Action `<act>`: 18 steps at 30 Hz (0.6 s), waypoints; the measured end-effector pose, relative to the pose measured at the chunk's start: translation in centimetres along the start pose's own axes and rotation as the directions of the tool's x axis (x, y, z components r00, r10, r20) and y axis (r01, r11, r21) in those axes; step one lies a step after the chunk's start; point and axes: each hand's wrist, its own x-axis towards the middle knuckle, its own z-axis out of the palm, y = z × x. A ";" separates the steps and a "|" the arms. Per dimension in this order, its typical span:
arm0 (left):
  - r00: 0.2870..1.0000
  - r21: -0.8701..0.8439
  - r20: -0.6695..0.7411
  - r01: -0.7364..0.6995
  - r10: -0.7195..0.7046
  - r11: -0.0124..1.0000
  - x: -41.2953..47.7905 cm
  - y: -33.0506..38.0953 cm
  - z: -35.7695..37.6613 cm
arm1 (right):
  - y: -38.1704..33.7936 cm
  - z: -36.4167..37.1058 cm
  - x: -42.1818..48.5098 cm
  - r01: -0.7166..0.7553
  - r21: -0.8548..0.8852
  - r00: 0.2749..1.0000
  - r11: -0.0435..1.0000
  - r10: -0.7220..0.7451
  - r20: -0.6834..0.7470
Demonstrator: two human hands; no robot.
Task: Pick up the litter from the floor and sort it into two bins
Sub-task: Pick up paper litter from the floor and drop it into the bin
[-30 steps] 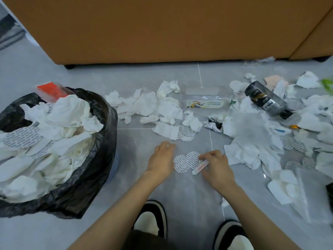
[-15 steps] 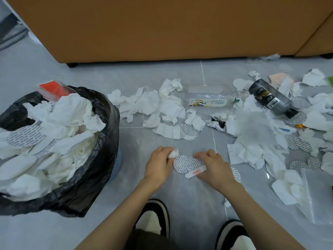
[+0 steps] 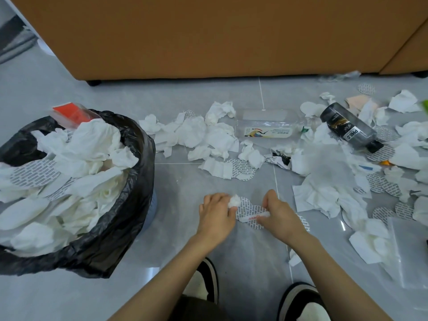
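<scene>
My left hand (image 3: 216, 216) grips a small crumpled tissue ball (image 3: 233, 200) low over the grey floor. My right hand (image 3: 279, 215) pinches a small white wrapper with red print (image 3: 253, 216), which lies over two round printed foil seals (image 3: 249, 209) between my hands. A bin lined with a black bag (image 3: 129, 181) stands at the left, heaped with white tissues and seals. Crumpled tissues (image 3: 201, 135) lie scattered across the floor beyond my hands.
A clear plastic bottle (image 3: 268, 127) and a dark bottle (image 3: 349, 128) lie among tissues and seals at the right. A clear plastic bag (image 3: 407, 251) lies at the far right. An orange-brown sofa base (image 3: 208, 38) blocks the back. My shoes (image 3: 208, 276) are below.
My left hand has picked a small tissue ball off the floor. My right hand shifted slightly left, holding the wrapper against the seals.
</scene>
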 end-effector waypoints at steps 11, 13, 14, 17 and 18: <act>0.957 -0.014 0.061 -0.282 0.283 0.959 0.1 0.9 0.6 | 3.5 -4.0 -1.0 -0.185 0.048 0.982 0.982 0.183 0.048; 0.949 -0.048 0.086 -0.300 0.303 0.953 -0.1 1.3 0.9 | 4.4 -4.2 -1.3 -0.245 -0.005 0.968 0.970 0.244 0.060; 0.948 -0.070 0.091 -0.299 0.304 0.952 -0.1 1.5 1.1 | 4.9 -4.1 -1.6 -0.268 -0.040 0.960 0.963 0.270 0.066; 0.950 -0.100 0.097 -0.286 0.296 0.953 -0.2 1.8 1.6 | 5.8 -3.7 -2.1 -0.294 -0.093 0.951 0.951 0.300 0.069; 0.953 -0.087 0.094 -0.281 0.289 0.956 -0.2 2.0 1.7 | 5.9 -3.6 -2.3 -0.295 -0.095 0.952 0.951 0.301 0.059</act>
